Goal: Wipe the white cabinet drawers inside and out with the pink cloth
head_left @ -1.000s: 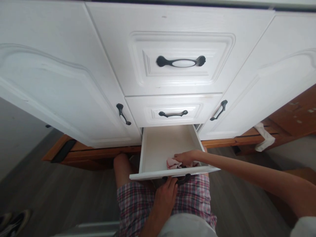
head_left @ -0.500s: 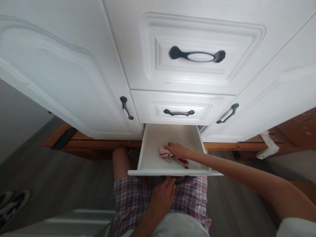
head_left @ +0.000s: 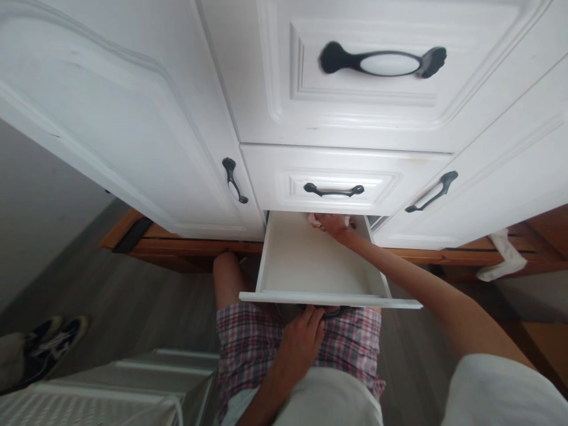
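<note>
A white drawer (head_left: 310,266) is pulled out of the cabinet above my legs. Deep inside it, near the back, my right hand (head_left: 335,225) presses on a crumpled pink cloth (head_left: 314,221). Part of the cloth shows on both sides of the fingers, and the cabinet front partly covers it. Below the drawer's front panel, the fingers of my left hand (head_left: 306,331) are bent around the dark drawer handle (head_left: 332,312), of which only the right part shows.
White cabinet doors with dark handles (head_left: 234,180) flank the drawers. A white sock (head_left: 506,260) hangs over the wooden base (head_left: 195,247) on the right. At lower left are a white rack (head_left: 146,378) and dark shoes (head_left: 57,346), one beside a trouser leg.
My right hand has slid the cloth from the drawer's front-middle to its back. My left hand stays at the handle. The view has moved closer to the cabinet.
</note>
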Tool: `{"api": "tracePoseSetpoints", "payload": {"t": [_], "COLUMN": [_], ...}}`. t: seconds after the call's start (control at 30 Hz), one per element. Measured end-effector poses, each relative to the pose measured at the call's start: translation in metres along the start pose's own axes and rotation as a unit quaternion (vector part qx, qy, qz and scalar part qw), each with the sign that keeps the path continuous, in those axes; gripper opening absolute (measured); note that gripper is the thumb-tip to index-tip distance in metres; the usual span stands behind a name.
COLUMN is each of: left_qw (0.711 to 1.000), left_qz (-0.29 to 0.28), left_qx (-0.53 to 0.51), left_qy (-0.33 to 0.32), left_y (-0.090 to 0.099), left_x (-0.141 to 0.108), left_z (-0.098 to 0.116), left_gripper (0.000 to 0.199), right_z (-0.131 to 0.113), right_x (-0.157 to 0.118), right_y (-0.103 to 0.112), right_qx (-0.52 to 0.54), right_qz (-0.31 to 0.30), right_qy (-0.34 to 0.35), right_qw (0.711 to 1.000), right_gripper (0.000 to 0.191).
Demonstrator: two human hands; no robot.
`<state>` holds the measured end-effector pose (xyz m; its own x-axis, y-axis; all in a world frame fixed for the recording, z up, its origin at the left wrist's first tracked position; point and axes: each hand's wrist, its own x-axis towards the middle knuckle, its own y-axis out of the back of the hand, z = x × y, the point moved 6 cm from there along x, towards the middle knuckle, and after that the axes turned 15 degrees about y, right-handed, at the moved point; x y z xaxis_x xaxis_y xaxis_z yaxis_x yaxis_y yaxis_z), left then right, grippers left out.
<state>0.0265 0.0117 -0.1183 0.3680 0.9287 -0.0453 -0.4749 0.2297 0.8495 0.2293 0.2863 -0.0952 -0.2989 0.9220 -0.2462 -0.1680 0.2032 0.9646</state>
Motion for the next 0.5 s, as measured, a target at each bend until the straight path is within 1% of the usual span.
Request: {"api": "tracePoseSetpoints", "payload": {"t": [0.07,0.13,0.23,0.33,0.4,0.5], "left_qw": [1.000,1.000,1.000,1.000,1.000,1.000], "left_qz": [-0.002,-0.002,0.001,-0.007,-0.014,-0.013], "left_qx": [0.000,0.002,0.012,0.015,0.010,-0.001], "left_qy": [-0.004,-0.006,-0.007,-0.010,-0.008,-0.003], "left_y": [0.000,-0.001,-0.004,-0.006,-0.006,-0.006], "left_x": [0.001,0.001,0.001,0.000,0.000,0.000], "left_z": [0.000,-0.001,-0.003,-0.004,-0.004,-0.004], "left_gripper": [0.030,0.030,0.030,0.031,0.031,0.030], "right_z": [0.014,0.027,0.033,0.025,0.015,-0.001], "right_x": [-0.010,-0.020,-0.029,-0.040,-0.053,-0.082], "right_y": [-0.003,-0.003,-0.004,-0.007,-0.010,-0.018], "right_qx": [-0.011,-0.018,-0.020,-0.022,-0.026,-0.020], "right_qz": [-0.008,-0.018,-0.043,-0.067,-0.080,-0.109], "right_qy": [-0.033,-0.051,-0.055,-0.044,-0.025,0.035], "right_qw": [0.999,0.998,0.997,0.997,0.996,0.993], "right_gripper": [0.052,0.051,0.050,0.050,0.052,0.052]}}
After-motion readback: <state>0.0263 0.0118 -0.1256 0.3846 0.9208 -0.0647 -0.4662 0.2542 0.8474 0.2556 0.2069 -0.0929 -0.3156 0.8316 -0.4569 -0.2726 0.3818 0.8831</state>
